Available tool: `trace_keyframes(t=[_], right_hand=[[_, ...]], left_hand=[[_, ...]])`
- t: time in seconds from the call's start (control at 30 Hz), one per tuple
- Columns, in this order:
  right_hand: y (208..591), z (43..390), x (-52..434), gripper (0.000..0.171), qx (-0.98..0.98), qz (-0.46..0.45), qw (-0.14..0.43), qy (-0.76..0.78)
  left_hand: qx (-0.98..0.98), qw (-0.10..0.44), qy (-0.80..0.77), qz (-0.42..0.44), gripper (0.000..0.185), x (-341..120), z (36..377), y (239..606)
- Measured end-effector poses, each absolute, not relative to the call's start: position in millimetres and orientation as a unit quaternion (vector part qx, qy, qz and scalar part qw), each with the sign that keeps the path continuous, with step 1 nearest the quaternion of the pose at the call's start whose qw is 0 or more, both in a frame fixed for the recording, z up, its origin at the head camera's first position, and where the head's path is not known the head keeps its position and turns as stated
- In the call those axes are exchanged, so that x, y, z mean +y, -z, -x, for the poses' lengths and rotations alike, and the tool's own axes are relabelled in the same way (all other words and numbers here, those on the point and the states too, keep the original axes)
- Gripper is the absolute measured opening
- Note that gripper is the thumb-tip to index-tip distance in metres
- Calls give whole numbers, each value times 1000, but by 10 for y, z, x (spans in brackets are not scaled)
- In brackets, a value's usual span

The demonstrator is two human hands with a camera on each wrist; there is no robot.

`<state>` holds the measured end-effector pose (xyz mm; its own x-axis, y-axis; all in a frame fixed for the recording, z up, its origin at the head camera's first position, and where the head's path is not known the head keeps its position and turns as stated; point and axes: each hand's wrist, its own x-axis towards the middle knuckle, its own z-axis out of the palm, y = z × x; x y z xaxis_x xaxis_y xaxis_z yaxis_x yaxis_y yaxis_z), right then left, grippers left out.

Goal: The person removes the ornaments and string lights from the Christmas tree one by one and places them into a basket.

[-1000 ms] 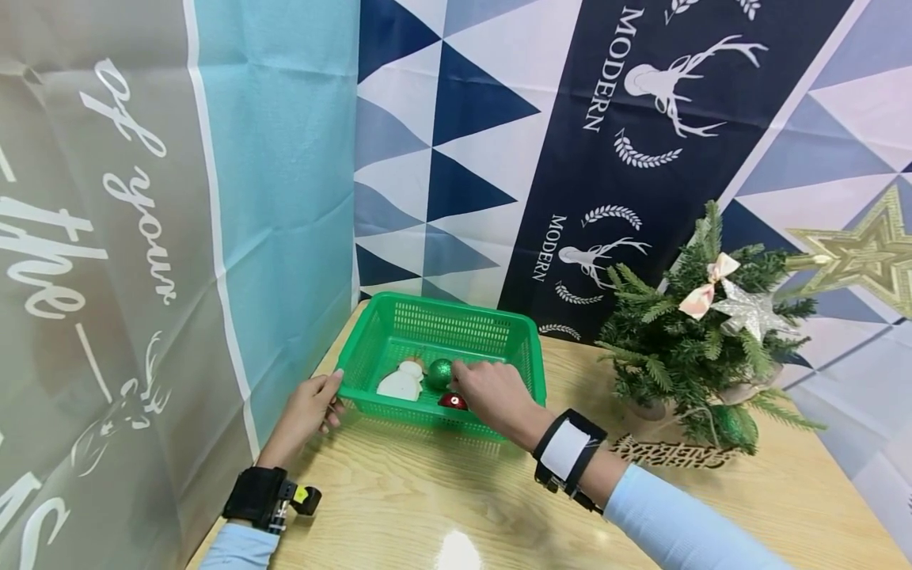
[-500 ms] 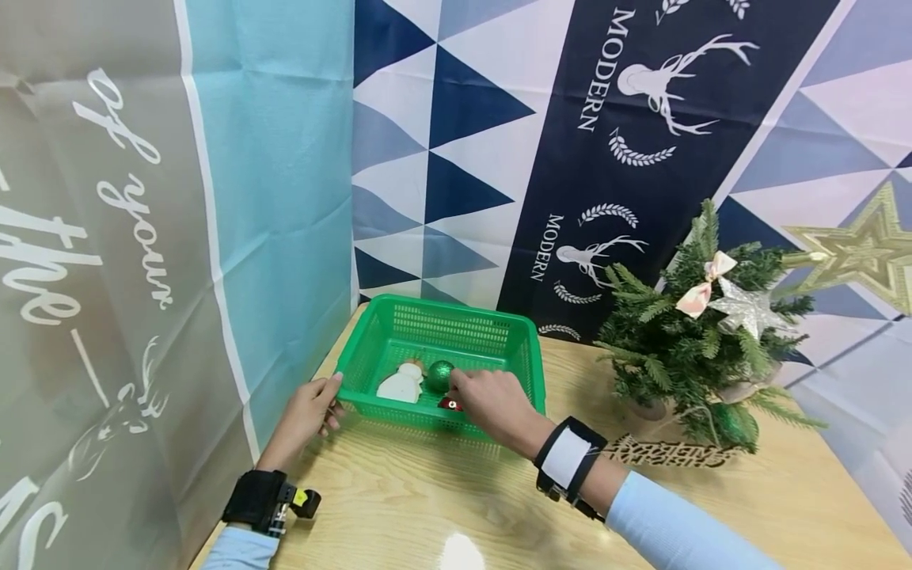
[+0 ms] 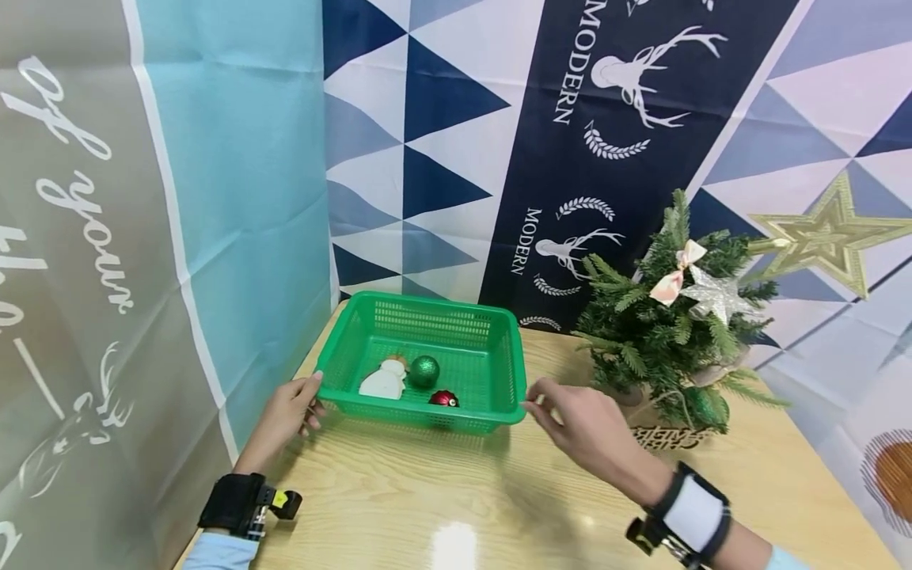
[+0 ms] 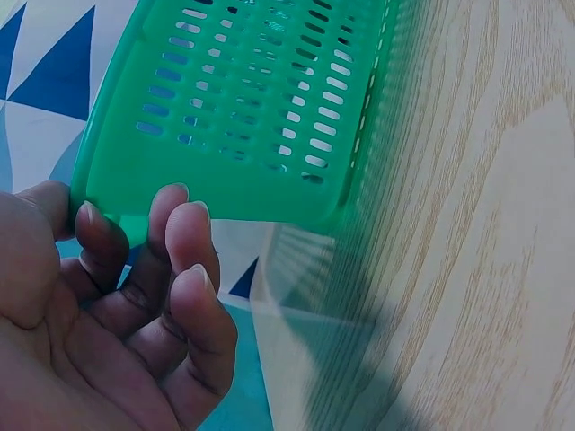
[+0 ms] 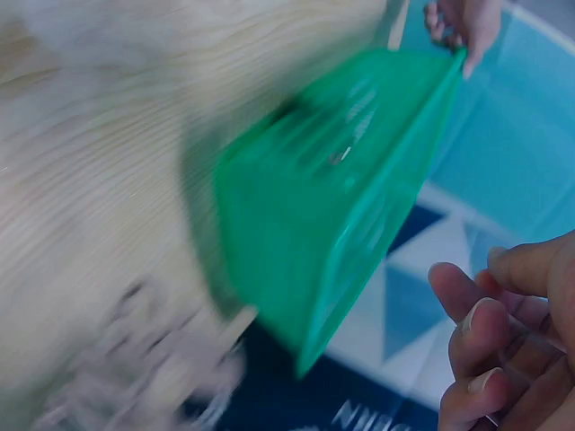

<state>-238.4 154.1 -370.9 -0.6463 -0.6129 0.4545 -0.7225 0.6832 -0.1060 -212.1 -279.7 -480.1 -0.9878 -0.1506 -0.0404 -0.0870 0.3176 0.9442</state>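
Note:
A green plastic basket (image 3: 427, 416) with slotted sides rests on the table. My left hand (image 3: 283, 416) grips its front left corner, thumb on the rim and index finger curled beneath it; the other fingers curl loosely in the left wrist view. Inside lie a white snowman-shaped piece (image 3: 383, 383), a green glitter Christmas ball (image 3: 423, 371) and a shiny red Christmas ball (image 3: 445, 398) near the front wall. Just outside the front right corner is my right hand (image 3: 587, 427), fingers loosely bent. In the right wrist view nothing shows between its fingers, and the basket is blurred.
Right of the basket stands a small Christmas tree (image 3: 663, 324) with a pink bow, a silver star and a large gold star (image 3: 830, 236). A cut-out lettered wooden strip (image 3: 670, 438) sits at its base. Patterned cloth hangs behind the wooden table (image 3: 399, 491) and along its left.
My right hand has come up out of the basket and moved right, past its front right corner. The red ball shows more fully. My left hand keeps its grip; the head view has turned slightly right.

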Motion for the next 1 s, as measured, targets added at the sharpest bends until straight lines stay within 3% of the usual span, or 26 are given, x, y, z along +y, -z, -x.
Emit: trace_keyframes(t=[0.47, 0.7, 1.0], right_hand=[[3319, 2339, 2892, 12, -935, -215, 222, -175], [3441, 2435, 3111, 20, -946, -202, 208, -143], [3541, 2401, 3194, 6, -937, -218, 235, -138]], left_hand=[[-817, 1, 571, -84, 66, -2955, 2017, 4825], [-822, 8, 566, -65, 67, -2971, 2066, 4812], [-824, 0, 565, -53, 67, -2909, 2150, 4761]])
